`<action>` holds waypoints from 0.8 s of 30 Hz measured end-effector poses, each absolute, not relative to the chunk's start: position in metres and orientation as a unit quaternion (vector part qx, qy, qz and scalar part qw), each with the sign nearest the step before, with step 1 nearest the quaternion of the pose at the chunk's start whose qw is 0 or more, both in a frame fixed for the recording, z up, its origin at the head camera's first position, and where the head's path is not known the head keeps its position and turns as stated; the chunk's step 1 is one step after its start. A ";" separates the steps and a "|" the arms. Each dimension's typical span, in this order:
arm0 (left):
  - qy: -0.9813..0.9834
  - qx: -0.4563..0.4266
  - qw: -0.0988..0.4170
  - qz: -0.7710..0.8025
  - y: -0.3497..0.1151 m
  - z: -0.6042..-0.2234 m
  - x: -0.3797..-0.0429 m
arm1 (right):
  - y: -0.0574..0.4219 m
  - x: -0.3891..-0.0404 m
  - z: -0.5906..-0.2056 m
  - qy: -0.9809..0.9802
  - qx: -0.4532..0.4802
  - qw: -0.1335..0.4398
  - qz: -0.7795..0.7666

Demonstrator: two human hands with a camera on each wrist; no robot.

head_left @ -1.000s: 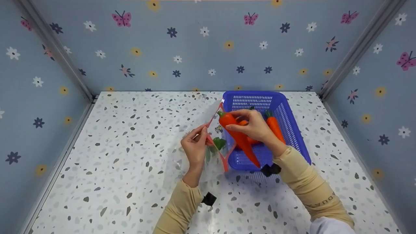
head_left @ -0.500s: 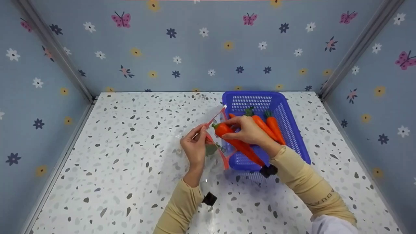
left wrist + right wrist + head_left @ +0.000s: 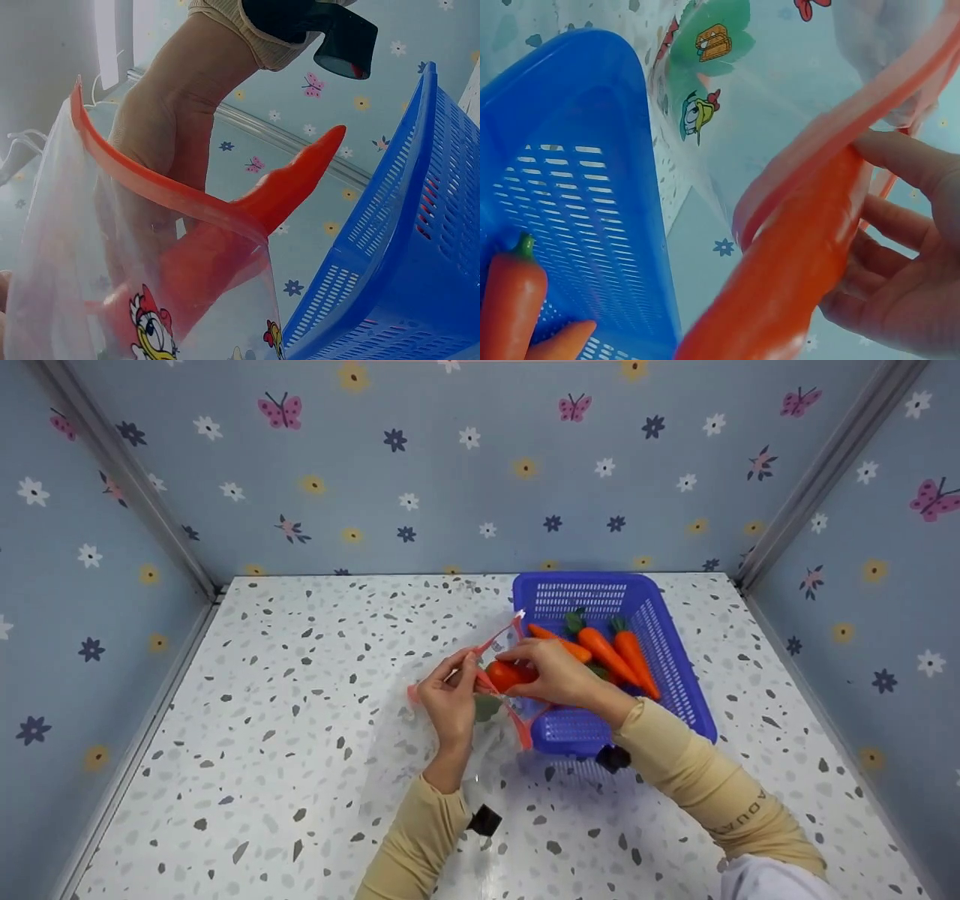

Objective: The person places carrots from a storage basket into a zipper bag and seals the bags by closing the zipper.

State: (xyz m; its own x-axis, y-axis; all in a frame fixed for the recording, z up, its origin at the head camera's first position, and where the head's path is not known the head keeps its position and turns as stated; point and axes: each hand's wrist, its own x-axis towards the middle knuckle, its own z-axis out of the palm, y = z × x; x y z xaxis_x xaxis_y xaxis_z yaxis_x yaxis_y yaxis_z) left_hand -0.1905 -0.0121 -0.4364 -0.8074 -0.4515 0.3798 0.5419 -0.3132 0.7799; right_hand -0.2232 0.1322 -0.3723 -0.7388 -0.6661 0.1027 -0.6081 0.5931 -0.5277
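Observation:
My left hand (image 3: 448, 701) pinches the red-edged rim of a clear plastic bag (image 3: 739, 131) printed with cartoon ducks. The bag's mouth stands open toward the basket. My right hand (image 3: 559, 675) grips a long red chili pepper (image 3: 780, 262) between thumb and fingers. The pepper's thick end is inside the bag mouth, while its pointed tip (image 3: 319, 154) sticks out in the left wrist view. Something green and leafy (image 3: 486, 707) shows through the bag. The left fingertips are mostly hidden in the left wrist view.
A blue perforated basket (image 3: 694, 697) stands right of the bag. It holds several orange carrots (image 3: 637, 664) and an orange-red vegetable with a green stem (image 3: 514, 300). Patterned wall panels (image 3: 480, 465) surround the speckled white table (image 3: 300, 697).
My right hand has moved left and down, carrying the pepper's thick end from above the basket into the bag mouth. The left hand has stayed at the rim.

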 end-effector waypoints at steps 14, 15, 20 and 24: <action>-0.470 -0.070 0.312 -0.823 -0.012 -0.451 -0.199 | 0.141 -0.222 -0.365 0.857 -0.413 0.018 -0.307; -0.470 -0.069 0.316 -0.821 -0.012 -0.453 -0.201 | 0.144 -0.222 -0.363 0.855 -0.410 0.012 -0.317; -0.469 -0.084 0.328 -0.816 -0.015 -0.464 -0.209 | 0.159 -0.226 -0.356 0.847 -0.388 -0.026 -0.361; -0.474 -0.090 0.336 -0.809 -0.018 -0.478 -0.221 | 0.172 -0.232 -0.353 0.847 -0.358 -0.047 -0.390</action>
